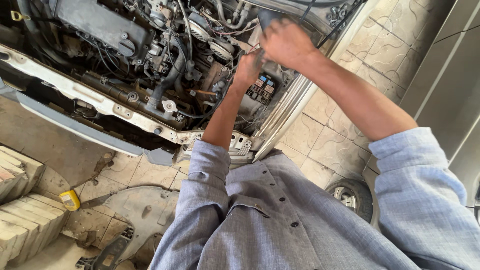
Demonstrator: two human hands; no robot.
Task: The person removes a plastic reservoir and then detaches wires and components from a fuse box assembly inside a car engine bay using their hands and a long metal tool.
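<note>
I lean over an open car engine bay (150, 60). My left hand (248, 66) reaches down to the open fuse box (262, 88), which shows several coloured fuses and relays. Its fingers are curled among thin wires just above the box, and what they hold is hidden. My right hand (287, 44) is a little higher and to the right, back of the hand towards me. Its fingers are closed over a dark plastic piece (268, 17) at the bay's edge. Both sleeves are pushed up past the elbows.
The front bumper is off, baring the white crossmember (90, 97). A detached grey panel (142, 207) and a small yellow container (70, 199) lie on the tiled floor. Stacked blocks (22, 210) stand at lower left. A wheel (352, 196) lies near my right side.
</note>
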